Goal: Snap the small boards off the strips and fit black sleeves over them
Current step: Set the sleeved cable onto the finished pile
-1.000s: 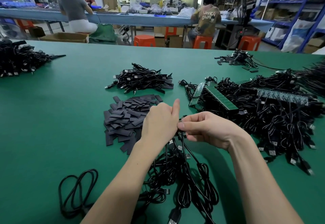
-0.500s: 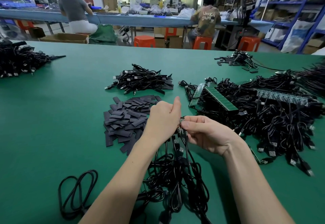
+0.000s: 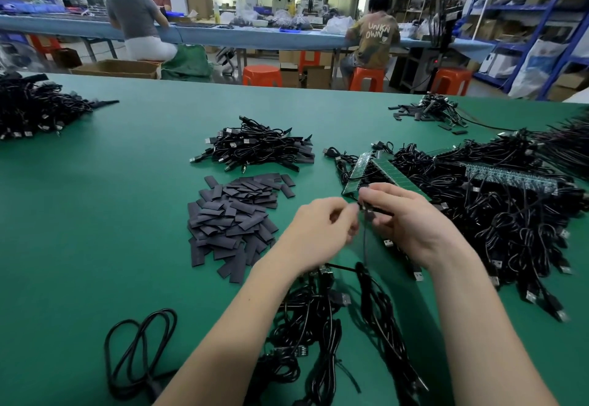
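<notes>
the right hand (image 3: pixel 411 227) has thumb and fingertips (image 3: pixel 366 196) curled narrow around a small dark piece at the near end of the green strip (image 3: pixel 392 171), a thin cable (image 3: pixel 365 246) hanging from it. whether that piece is a bare board or already sleeved is too blurred to tell. the left hand (image 3: pixel 322 230) sits just beside, fingers loosely curled toward the same spot; it may be pinching the piece too, but motion blur hides it, so i cannot tell if it holds anything.

judging by this, the step is snapping one board free. to do it well, grip close to the break line on both sides, bend in one short clean flex rather than twisting, and keep the cable slack so the solder joint takes no pull.

the sleeves (image 3: pixel 236 214) lie in a heap on the green table (image 3: pixel 95 214) just left of the hands, within easy reach. beyond them sits a bundle of finished cables (image 3: pixel 255 147). right of the hands spreads a big tangle (image 3: pixel 510 214) of cables with another strip (image 3: pixel 510 179) on top, and loose cables (image 3: pixel 318 326) trail under the wrists.
</notes>
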Motion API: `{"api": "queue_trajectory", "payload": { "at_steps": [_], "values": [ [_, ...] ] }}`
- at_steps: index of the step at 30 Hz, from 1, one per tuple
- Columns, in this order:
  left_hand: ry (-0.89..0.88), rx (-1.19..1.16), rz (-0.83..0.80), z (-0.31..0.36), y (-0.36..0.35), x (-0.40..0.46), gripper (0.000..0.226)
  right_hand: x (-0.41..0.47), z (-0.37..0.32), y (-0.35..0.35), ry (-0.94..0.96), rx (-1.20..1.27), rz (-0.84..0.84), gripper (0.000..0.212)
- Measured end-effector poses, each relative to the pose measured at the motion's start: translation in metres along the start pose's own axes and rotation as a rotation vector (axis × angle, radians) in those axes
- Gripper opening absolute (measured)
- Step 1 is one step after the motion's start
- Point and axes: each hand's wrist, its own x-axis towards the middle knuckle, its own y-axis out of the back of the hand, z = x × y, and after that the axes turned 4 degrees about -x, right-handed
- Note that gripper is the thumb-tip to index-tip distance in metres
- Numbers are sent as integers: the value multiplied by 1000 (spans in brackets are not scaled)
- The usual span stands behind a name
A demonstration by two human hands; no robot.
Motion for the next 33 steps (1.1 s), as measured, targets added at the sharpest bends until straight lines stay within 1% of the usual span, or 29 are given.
{"api": "queue_trajectory", "payload": {
  "at_steps": [1, 3, 4, 5, 7, 9, 11, 13, 15, 16, 17, 19, 20, 22, 24, 26, 30, 31, 33],
  "values": [
    [49, -162, 20, 0, -2, 1, 35, 1, 2, -4, 9, -30, 22, 21],
    [167, -411, -23, 0, -6, 2, 35, 4, 7, -8, 48, -97, 56, 12],
    [212, -459, -67, -2, -8, 1, 36, 5, 8, -9, 69, -133, 64, 10],
    [231, -457, -117, -3, -8, -1, 35, 5, 9, -9, 82, -160, 62, 10],
    [178, -336, -199, -4, -4, -3, 29, 4, 6, -6, 72, -133, 40, 12],
    [89, -198, -202, 1, 5, -3, 29, 2, 2, 0, 39, -45, 16, 23],
    [72, -147, -195, 6, 18, -3, 33, -1, -2, 7, 19, 0, -11, 33],
    [58, -20, -285, 8, 34, -5, 30, -3, -3, 13, 9, -13, -50, 35],
    [40, 177, -438, 6, 47, -9, 15, -6, -3, 16, -1, -109, -113, 30],
    [42, 261, -503, 6, 51, -11, 12, -8, -2, 16, -7, -188, -158, 28],
    [54, 343, -541, 6, 53, -12, 15, -9, -2, 14, -12, -272, -209, 27],
    [82, 477, -540, 5, 51, -13, 22, -12, 1, 8, -24, -378, -300, 29],
    [81, 504, -528, 5, 49, -12, 22, -12, 2, 6, -32, -383, -334, 29],
    [69, 457, -517, 5, 43, -12, 16, -13, 2, 2, -32, -303, -405, 25],
    [68, 396, -513, 4, 38, -14, 11, -15, 0, -2, 13, -157, -466, 22],
    [78, 379, -527, 3, 34, -14, 15, -16, -4, -6, 67, 42, -468, 15],
    [108, 287, -626, 4, 29, -13, 33, -13, -9, -10, 85, 469, -372, 15],
    [124, 234, -654, 4, 30, -14, 33, -10, -8, -12, 77, 522, -320, 19],
    [141, 143, -702, 4, 34, -15, 31, -3, -5, -17, 62, 502, -168, 22]
  ]
}}
